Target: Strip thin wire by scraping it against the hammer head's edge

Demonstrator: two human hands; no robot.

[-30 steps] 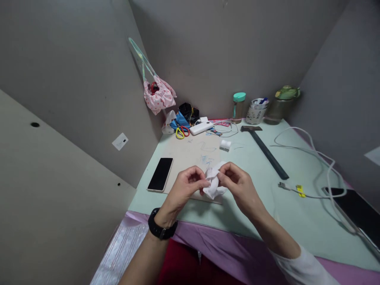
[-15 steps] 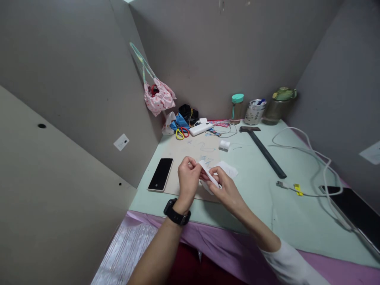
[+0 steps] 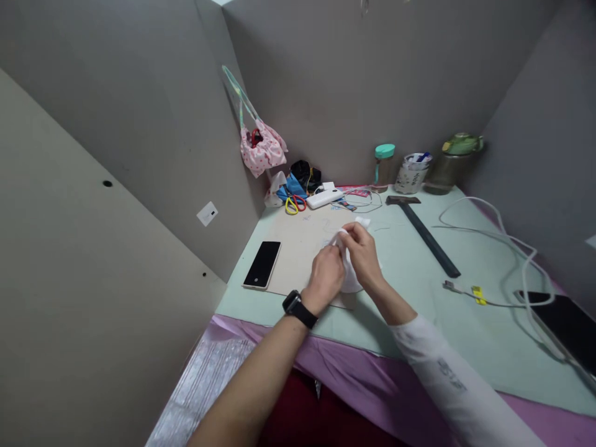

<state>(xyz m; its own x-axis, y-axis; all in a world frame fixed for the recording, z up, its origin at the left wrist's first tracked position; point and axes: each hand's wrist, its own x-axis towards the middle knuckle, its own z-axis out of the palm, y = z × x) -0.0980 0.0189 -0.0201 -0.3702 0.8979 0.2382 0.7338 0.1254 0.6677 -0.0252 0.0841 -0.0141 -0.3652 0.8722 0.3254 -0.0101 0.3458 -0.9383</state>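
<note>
Both hands meet above the sheet of brown cardboard [image 3: 298, 248]. A piece of thin white cloth [image 3: 352, 284] hangs from them, bunched at the top and loose below. My left hand [image 3: 328, 276] is closed, its fingers curled against the cloth's left edge. My right hand [image 3: 362, 253] pinches the top of the cloth between thumb and fingers. Whether something small, such as a needle, is in the fingers I cannot make out. Just behind the right hand lies a white spool of thread [image 3: 362, 221], partly covered by it.
A black phone [image 3: 262, 265] lies on the left. Scissors [image 3: 295, 204], a white power bank [image 3: 325, 198] and bags are at the back. On the right lie a hammer [image 3: 428, 239], a white cable [image 3: 500, 233] and another phone [image 3: 565, 329]. Bottles [image 3: 384, 169] stand behind.
My right hand has risen and turned upward with the cloth's edge. My left hand has come lower and closed into a fist. The folded cloth now hangs loose. The view has shifted slightly.
</note>
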